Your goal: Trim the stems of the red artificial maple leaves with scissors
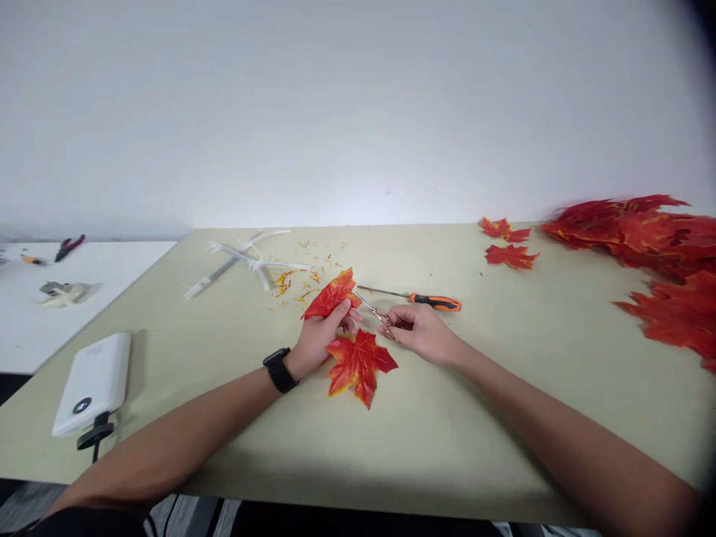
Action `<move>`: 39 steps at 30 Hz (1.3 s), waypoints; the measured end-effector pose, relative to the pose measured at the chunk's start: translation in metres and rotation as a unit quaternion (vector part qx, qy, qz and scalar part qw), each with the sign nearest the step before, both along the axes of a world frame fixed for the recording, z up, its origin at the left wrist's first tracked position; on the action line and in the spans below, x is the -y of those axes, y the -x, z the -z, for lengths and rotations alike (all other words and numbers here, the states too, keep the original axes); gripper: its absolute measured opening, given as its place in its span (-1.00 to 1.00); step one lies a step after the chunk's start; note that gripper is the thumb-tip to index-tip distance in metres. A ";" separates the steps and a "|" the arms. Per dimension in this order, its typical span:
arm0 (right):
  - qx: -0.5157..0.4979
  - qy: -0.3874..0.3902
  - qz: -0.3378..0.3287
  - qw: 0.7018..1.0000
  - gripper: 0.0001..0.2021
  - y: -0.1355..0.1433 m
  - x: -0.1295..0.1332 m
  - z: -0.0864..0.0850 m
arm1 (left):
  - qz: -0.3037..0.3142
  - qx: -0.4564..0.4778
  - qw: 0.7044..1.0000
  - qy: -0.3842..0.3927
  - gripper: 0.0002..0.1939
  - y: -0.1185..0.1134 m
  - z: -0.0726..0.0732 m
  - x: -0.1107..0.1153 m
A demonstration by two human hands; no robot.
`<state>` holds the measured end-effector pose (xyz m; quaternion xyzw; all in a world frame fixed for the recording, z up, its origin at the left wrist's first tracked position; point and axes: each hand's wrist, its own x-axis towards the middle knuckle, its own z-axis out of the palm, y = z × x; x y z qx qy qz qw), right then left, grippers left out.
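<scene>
My left hand [330,328], with a black watch on its wrist, pinches a red-orange artificial maple leaf [330,295] above the table. In my right hand [419,328] is a small pair of scissors [382,316], fingers in its handles. The blades reach toward the right edge of the held leaf; whether they touch it I cannot tell. Just below my left hand is a second maple leaf [362,365], spread flat. A screwdriver [436,301] with an orange and black handle lies beyond my right hand. Small orange and yellow scraps [285,283] are scattered behind the held leaf.
White plastic tubes [240,257] tied into a branching shape lie at the back left. A white power bank [95,384] with a cable sits at the left. Piled red leaves [632,231] fill the right side, near two single leaves [510,256]. Pliers [70,247] lie far left.
</scene>
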<state>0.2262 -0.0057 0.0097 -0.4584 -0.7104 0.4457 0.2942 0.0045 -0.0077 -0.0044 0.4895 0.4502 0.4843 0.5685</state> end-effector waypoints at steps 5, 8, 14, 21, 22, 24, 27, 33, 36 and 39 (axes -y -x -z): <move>0.001 0.014 -0.001 1.000 -0.58 -0.003 -0.004 0.002 | -0.008 -0.012 1.000 0.002 -0.58 -0.001 0.000 0.000; 0.005 0.018 -0.013 1.000 -0.55 -0.004 -0.005 0.003 | -0.011 -0.031 0.999 0.004 -0.54 -0.001 0.000 -0.001; 0.003 0.028 -0.018 0.999 -0.55 -0.004 -0.006 0.003 | -0.022 -0.064 0.998 -0.013 -0.49 0.000 0.002 -0.001; 0.006 0.024 -0.022 0.999 -0.60 -0.002 -0.006 0.001 | -0.035 -0.105 0.994 -0.003 -0.50 -0.001 0.003 -0.001; 0.006 0.027 -0.022 0.999 -0.62 -0.002 -0.005 0.001 | -0.031 -0.114 0.993 -0.002 -0.50 -0.001 0.002 -0.001; 0.004 0.033 -0.023 0.999 -0.65 -0.001 -0.005 0.000 | -0.019 -0.122 0.992 0.000 -0.51 -0.001 0.001 -0.001; 0.009 0.036 -0.023 0.999 -0.69 -0.001 -0.005 -0.001 | -0.011 -0.122 0.992 0.000 -0.53 -0.001 0.000 -0.001; 0.010 0.029 -0.023 0.999 -0.70 -0.002 -0.004 0.000 | 0.002 -0.137 0.991 0.004 -0.53 -0.001 0.000 -0.001; 0.002 0.023 -0.027 0.999 -0.67 -0.002 -0.004 0.001 | 0.003 -0.127 0.992 -0.001 -0.55 -0.001 0.000 0.000; 0.002 0.021 -0.027 0.999 -0.66 -0.002 -0.004 0.002 | 0.001 -0.101 0.995 -0.004 -0.57 -0.001 -0.001 0.001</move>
